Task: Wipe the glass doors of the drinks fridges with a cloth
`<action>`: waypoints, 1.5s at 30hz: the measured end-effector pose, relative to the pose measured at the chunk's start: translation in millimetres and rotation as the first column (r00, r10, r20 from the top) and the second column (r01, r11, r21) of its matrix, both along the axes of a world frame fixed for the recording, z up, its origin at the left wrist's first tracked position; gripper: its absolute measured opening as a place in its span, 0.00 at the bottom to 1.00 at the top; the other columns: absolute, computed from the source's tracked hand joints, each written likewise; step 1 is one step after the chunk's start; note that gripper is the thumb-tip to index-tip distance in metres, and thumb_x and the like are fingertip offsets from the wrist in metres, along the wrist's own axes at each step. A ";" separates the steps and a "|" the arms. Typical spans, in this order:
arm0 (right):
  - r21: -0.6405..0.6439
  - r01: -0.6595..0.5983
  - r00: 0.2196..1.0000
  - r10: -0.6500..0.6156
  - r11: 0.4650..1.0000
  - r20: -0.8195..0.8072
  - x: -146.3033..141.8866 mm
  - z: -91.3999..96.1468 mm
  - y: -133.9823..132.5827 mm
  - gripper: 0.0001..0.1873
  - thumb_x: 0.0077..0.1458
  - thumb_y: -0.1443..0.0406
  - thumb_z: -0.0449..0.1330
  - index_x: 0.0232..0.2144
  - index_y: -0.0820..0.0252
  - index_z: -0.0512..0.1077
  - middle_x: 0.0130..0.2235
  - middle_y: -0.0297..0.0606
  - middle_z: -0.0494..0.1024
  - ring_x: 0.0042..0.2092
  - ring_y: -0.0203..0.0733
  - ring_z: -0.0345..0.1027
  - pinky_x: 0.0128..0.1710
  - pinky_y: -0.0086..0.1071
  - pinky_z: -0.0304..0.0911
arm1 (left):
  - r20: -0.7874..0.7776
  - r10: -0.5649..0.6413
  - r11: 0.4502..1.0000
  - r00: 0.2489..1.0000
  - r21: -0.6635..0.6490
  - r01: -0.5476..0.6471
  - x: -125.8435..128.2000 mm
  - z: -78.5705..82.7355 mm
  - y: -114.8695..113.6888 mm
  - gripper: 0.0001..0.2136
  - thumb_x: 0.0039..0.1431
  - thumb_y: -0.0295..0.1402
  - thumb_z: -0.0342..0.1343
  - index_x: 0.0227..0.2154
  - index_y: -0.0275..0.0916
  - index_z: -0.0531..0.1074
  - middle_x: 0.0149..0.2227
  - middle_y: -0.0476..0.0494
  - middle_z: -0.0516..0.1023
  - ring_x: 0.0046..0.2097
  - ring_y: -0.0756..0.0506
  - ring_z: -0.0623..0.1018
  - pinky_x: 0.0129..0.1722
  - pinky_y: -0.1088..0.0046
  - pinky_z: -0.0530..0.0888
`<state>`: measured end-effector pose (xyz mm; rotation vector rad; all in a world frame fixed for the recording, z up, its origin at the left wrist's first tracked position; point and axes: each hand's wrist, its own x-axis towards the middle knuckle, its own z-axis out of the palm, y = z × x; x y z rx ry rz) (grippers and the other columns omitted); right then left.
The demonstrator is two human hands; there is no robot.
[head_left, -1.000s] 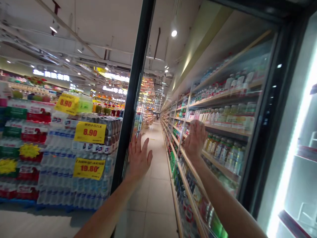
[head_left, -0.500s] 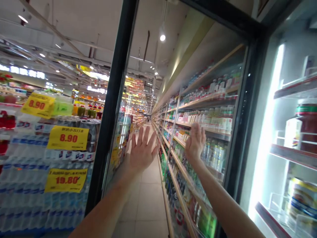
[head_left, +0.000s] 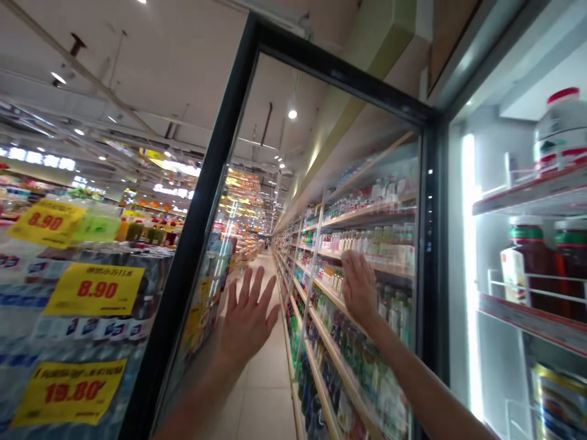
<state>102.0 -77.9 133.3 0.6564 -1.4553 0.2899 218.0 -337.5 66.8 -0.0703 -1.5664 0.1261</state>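
Note:
A glass cooler door with a black frame (head_left: 202,201) stands swung out in front of me. Against its pane, or just short of it, is my left hand (head_left: 247,318), empty, with its fingers spread. My right hand (head_left: 360,290) is raised farther right at the same glass, also empty; its fingers are stretched out and closer together, slightly blurred. I cannot tell whether either palm actually touches the pane. Through the glass show long shelves of bottles (head_left: 385,238) and a tiled aisle floor (head_left: 266,373).
At right the lit cooler holds a red-capped white bottle (head_left: 562,131), dark red bottles (head_left: 534,256) and a can (head_left: 559,403) on wire-railed shelves. To the left are stacked packs of bottles with yellow price signs (head_left: 94,290).
The view has shifted: the door's top corner now shows, and more of the lit cooler appears at right. Both hands sit lower in the picture, still held at the glass.

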 end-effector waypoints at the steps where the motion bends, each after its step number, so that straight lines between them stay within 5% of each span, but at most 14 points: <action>1: 0.054 0.011 1.000 -0.011 0.999 -0.004 -0.1 1.3 1.2 0.29 0.57 0.67 0.45 0.61 0.52 0.55 0.62 0.39 0.59 0.66 0.46 0.43 0.62 0.49 0.47 | -0.002 0.004 1.000 1.000 0.000 -0.004 0.1 0.0 0.0 0.23 0.60 0.42 0.48 0.57 0.41 0.62 0.63 0.39 0.56 0.66 0.38 0.51 0.64 0.53 0.46; 3: -0.112 0.028 1.000 -0.027 0.993 0.006 -5.8 12.2 11.3 0.29 0.57 0.67 0.45 0.61 0.54 0.56 0.62 0.42 0.60 0.65 0.48 0.45 0.61 0.52 0.48 | -0.006 0.005 1.000 1.000 -0.001 -0.005 0.1 0.0 -0.1 0.23 0.60 0.43 0.48 0.57 0.40 0.63 0.63 0.39 0.56 0.66 0.38 0.51 0.64 0.53 0.46; 5: -0.400 0.035 0.999 -0.029 0.916 0.019 -13.6 28.8 21.9 0.29 0.56 0.68 0.43 0.61 0.61 0.56 0.62 0.48 0.58 0.65 0.52 0.45 0.60 0.57 0.47 | -0.010 -0.004 1.000 1.000 -0.001 0.004 -0.2 0.1 -0.4 0.24 0.60 0.43 0.48 0.57 0.40 0.63 0.63 0.39 0.57 0.66 0.38 0.50 0.64 0.53 0.46; 7: -0.508 0.032 0.999 -0.027 0.861 0.017 -16.5 41.3 22.4 0.29 0.56 0.67 0.43 0.60 0.63 0.57 0.63 0.50 0.56 0.65 0.53 0.45 0.60 0.58 0.46 | -0.023 -0.014 1.000 1.000 -0.007 0.014 -0.9 0.8 -1.0 0.24 0.60 0.42 0.48 0.58 0.40 0.61 0.63 0.38 0.57 0.66 0.39 0.50 0.64 0.53 0.46; 10: -0.209 0.024 0.999 -0.028 0.978 -0.017 -8.8 43.9 3.6 0.27 0.57 0.66 0.45 0.60 0.60 0.58 0.63 0.44 0.57 0.66 0.48 0.42 0.62 0.50 0.47 | -0.051 -0.017 0.999 0.999 -0.028 0.016 -2.1 2.1 -2.6 0.24 0.61 0.41 0.47 0.59 0.40 0.60 0.62 0.37 0.57 0.66 0.39 0.48 0.64 0.54 0.45; 13: 0.055 0.033 0.998 -0.030 0.998 -0.054 0.6 43.8 -13.9 0.27 0.58 0.67 0.44 0.60 0.56 0.58 0.62 0.40 0.60 0.66 0.46 0.43 0.62 0.48 0.47 | -0.060 -0.020 0.999 0.998 -0.040 0.018 -3.1 0.9 -3.9 0.25 0.61 0.41 0.48 0.59 0.40 0.59 0.62 0.36 0.58 0.66 0.39 0.48 0.64 0.54 0.45; 19: -0.445 0.038 0.999 -0.022 0.895 0.040 -4.8 74.7 -19.6 0.28 0.57 0.64 0.43 0.60 0.63 0.57 0.62 0.48 0.58 0.64 0.54 0.45 0.60 0.54 0.47 | -0.017 -0.050 0.999 0.999 -0.008 0.050 -1.8 2.1 -1.6 0.25 0.59 0.41 0.50 0.58 0.41 0.61 0.62 0.36 0.58 0.66 0.37 0.51 0.64 0.51 0.46; 26: -0.321 0.030 1.000 -0.029 0.946 0.006 -6.8 78.3 -15.4 0.29 0.58 0.63 0.42 0.61 0.62 0.55 0.63 0.46 0.57 0.65 0.50 0.42 0.61 0.52 0.46 | -0.011 0.022 1.000 1.000 -0.007 -0.022 2.9 87.9 -10.6 0.23 0.62 0.39 0.46 0.59 0.38 0.58 0.64 0.35 0.53 0.65 0.36 0.53 0.61 0.49 0.51; 29: -0.351 0.022 0.999 -0.010 0.936 0.037 -3.8 78.5 -15.9 0.29 0.58 0.64 0.42 0.61 0.62 0.56 0.63 0.46 0.57 0.65 0.51 0.43 0.61 0.53 0.45 | -0.024 0.026 1.000 0.999 -0.012 -0.027 2.3 107.0 -16.2 0.24 0.62 0.40 0.46 0.60 0.37 0.57 0.65 0.35 0.51 0.66 0.37 0.51 0.62 0.50 0.49; 32: -0.385 0.009 1.000 -0.002 0.923 0.017 4.8 70.5 -33.5 0.29 0.58 0.64 0.42 0.62 0.60 0.55 0.63 0.46 0.57 0.66 0.52 0.42 0.61 0.54 0.46 | -0.039 0.026 0.999 0.999 -0.023 -0.027 0.4 105.6 -17.9 0.25 0.62 0.39 0.46 0.60 0.38 0.56 0.65 0.35 0.50 0.66 0.38 0.49 0.63 0.51 0.48; 37: 0.127 0.024 0.996 -0.013 0.992 -0.089 10.6 57.2 -48.4 0.27 0.58 0.66 0.44 0.60 0.56 0.58 0.62 0.40 0.60 0.66 0.46 0.42 0.62 0.48 0.46 | -0.073 0.046 0.999 0.996 -0.025 -0.048 -5.7 100.9 -19.5 0.24 0.62 0.39 0.46 0.60 0.38 0.57 0.64 0.35 0.52 0.66 0.38 0.50 0.62 0.52 0.49; 40: -0.174 0.025 0.998 -0.034 0.984 -0.049 1.8 71.4 -31.5 0.27 0.57 0.66 0.43 0.59 0.59 0.60 0.61 0.44 0.61 0.64 0.50 0.46 0.60 0.52 0.48 | -0.073 0.045 0.999 0.996 -0.018 -0.046 -9.0 101.9 -21.0 0.25 0.62 0.39 0.47 0.60 0.39 0.56 0.64 0.36 0.52 0.66 0.38 0.50 0.63 0.52 0.48; 42: -0.409 0.003 0.999 -0.018 0.913 -0.033 -1.6 81.7 -28.0 0.28 0.57 0.66 0.42 0.59 0.65 0.60 0.61 0.51 0.59 0.64 0.53 0.46 0.58 0.56 0.49 | -0.069 0.047 0.999 0.996 -0.013 -0.048 -10.4 102.2 -21.8 0.25 0.62 0.39 0.47 0.60 0.39 0.56 0.65 0.36 0.51 0.66 0.38 0.50 0.63 0.52 0.47; 45: -0.293 -0.024 0.997 0.004 0.956 -0.071 5.0 81.8 -49.4 0.27 0.57 0.66 0.42 0.59 0.65 0.60 0.62 0.48 0.59 0.65 0.50 0.43 0.60 0.52 0.48 | -0.070 0.056 0.998 0.996 -0.014 -0.058 -11.9 101.9 -22.8 0.25 0.62 0.39 0.46 0.60 0.38 0.56 0.64 0.36 0.52 0.66 0.39 0.49 0.63 0.52 0.48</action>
